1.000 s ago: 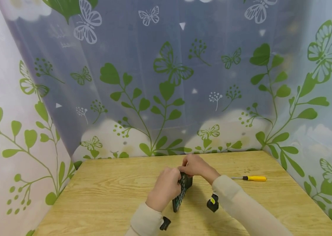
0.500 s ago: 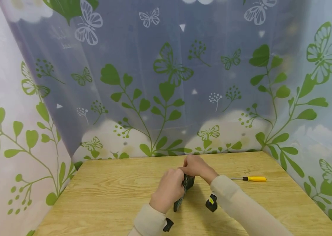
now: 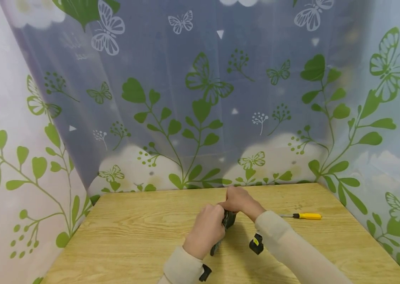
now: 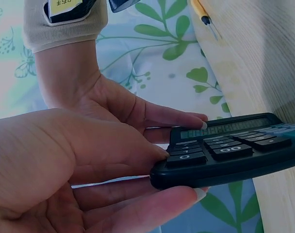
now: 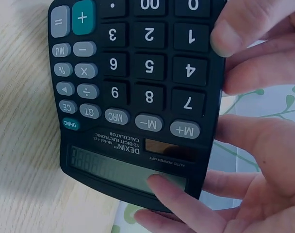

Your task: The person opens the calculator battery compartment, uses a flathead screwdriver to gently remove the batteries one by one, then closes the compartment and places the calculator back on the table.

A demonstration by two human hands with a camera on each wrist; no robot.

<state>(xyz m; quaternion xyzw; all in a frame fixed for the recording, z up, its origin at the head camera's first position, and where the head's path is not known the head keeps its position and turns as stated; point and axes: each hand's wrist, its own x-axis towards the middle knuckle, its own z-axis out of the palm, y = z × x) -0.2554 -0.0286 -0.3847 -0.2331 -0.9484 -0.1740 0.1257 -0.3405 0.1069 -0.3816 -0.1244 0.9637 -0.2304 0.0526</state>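
A black calculator (image 5: 130, 73) stands on its long edge over the wooden table, held between both hands. My left hand (image 3: 205, 228) grips its zero-key end. In the left wrist view the left thumb (image 4: 133, 138) presses the front rim by the 0 key, with fingers behind. My right hand (image 3: 239, 199) pinches the display end, its thumb (image 5: 179, 199) lying across the grey screen (image 5: 106, 170) and its fingers partly hidden behind the case. Number keys, grey function keys and a green plus key (image 5: 83, 17) show upside down in the right wrist view.
A screwdriver (image 3: 308, 216) with a yellow handle lies to the right on the table (image 3: 132, 232). A printed curtain (image 3: 171, 98) with leaves and butterflies hangs behind and at both sides. A black device (image 3: 256, 243) sits at the right wrist.
My left hand has shifted slightly right and away from me. The calculator has turned a little, so less of its key face shows in the head view. Both hands keep their hold.
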